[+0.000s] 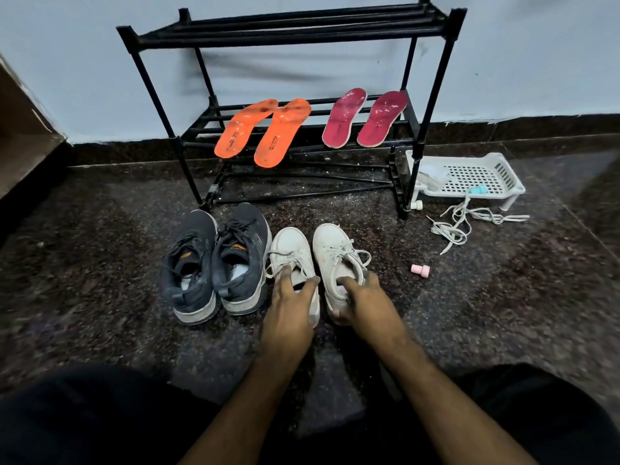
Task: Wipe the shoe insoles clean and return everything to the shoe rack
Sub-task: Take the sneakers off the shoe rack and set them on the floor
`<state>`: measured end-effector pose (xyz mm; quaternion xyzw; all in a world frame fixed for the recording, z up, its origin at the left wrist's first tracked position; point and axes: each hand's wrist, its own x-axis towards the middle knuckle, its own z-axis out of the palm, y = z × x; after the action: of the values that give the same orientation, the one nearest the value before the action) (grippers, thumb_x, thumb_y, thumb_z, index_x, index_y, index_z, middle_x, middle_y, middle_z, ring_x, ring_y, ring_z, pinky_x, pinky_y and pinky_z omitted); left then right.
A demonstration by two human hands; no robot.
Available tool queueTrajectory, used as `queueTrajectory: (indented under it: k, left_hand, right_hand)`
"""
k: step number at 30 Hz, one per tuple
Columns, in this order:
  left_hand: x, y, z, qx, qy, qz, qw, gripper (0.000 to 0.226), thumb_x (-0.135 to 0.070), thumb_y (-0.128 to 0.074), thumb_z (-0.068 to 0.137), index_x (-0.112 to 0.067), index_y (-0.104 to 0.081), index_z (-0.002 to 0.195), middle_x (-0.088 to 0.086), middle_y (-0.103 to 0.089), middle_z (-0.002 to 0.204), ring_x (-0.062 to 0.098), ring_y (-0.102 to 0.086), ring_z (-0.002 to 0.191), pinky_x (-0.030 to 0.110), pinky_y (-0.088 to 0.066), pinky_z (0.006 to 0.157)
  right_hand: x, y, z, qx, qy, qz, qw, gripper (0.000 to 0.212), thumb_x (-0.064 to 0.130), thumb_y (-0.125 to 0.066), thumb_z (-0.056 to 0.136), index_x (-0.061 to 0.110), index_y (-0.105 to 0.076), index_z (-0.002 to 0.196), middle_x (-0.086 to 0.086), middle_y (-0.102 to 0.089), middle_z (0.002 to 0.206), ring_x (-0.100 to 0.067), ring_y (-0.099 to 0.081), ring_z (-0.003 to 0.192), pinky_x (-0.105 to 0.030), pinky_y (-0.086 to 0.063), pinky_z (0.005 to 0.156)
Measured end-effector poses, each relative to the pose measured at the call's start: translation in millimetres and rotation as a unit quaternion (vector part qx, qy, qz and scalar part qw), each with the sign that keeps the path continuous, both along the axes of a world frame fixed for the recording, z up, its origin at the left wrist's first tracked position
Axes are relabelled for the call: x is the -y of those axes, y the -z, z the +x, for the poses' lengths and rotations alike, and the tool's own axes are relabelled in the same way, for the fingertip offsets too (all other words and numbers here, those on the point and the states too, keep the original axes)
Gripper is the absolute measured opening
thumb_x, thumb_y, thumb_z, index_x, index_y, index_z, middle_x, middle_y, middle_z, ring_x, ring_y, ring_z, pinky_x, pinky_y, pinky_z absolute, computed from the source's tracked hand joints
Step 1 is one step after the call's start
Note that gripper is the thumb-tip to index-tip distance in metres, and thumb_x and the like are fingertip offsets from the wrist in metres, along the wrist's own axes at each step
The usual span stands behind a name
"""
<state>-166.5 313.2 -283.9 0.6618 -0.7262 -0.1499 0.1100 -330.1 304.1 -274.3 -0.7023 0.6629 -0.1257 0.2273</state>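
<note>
Left hand (291, 305) spread loosely over near white lace-up canvas sneaker (292, 263); right hand (360, 302) gripping its twin's (339, 263) heel collar. Light, soft-sided, probably best lifted there.

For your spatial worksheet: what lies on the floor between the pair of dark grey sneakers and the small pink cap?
In the head view, the pair of white lace-up sneakers.
</note>
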Motion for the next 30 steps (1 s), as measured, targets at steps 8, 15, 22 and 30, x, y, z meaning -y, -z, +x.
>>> queueTrajectory:
  k: [8, 15, 22, 30]
  left_hand:
    - [26, -2, 23, 0.024, -0.061, -0.026, 0.998, 0.083, -0.025, -0.073, 0.088, -0.018, -0.024, 0.154, 0.001, -0.016, 0.167, 0.016, -0.016, 0.153, 0.040, -0.008, 0.125]
    - [43, -5, 43, 0.081, -0.122, 0.012, 0.989, 0.067, -0.049, -0.069, 0.086, -0.032, -0.039, 0.143, -0.006, -0.012, 0.167, 0.026, 0.006, 0.155, 0.063, 0.009, 0.116]
    - [47, -15, 65, 0.134, -0.171, 0.026, 0.976, 0.063, -0.059, -0.068, 0.083, -0.036, -0.044, 0.137, 0.006, -0.038, 0.148, 0.034, -0.030, 0.142, 0.062, -0.021, 0.113]
    - [43, -25, 96, 0.171, -0.186, 0.015, 0.967, 0.069, -0.068, -0.069, 0.075, -0.043, -0.047, 0.135, 0.006, -0.041, 0.124, 0.031, -0.048, 0.113, 0.042, -0.037, 0.096]
  right_hand:
    - [15, 12, 30, -0.031, -0.006, -0.079, 0.996, 0.022, 0.036, -0.066, 0.090, 0.022, -0.065, 0.106, -0.010, -0.044, 0.129, -0.027, -0.063, 0.095, -0.035, -0.052, 0.080]
    - [35, 26, 52, -0.041, -0.024, -0.129, 0.991, 0.019, 0.035, -0.067, 0.088, 0.020, -0.061, 0.099, -0.014, -0.050, 0.120, -0.030, -0.060, 0.093, -0.037, -0.051, 0.078]
    - [48, 37, 77, -0.041, -0.048, -0.154, 0.986, 0.017, 0.035, -0.065, 0.088, 0.024, -0.059, 0.100, -0.016, -0.051, 0.119, -0.032, -0.060, 0.090, -0.038, -0.052, 0.078]
    - [57, 47, 99, -0.012, -0.062, -0.148, 0.987, 0.020, 0.034, -0.066, 0.087, 0.028, -0.054, 0.102, -0.016, -0.048, 0.128, -0.032, -0.058, 0.101, -0.040, -0.054, 0.086]
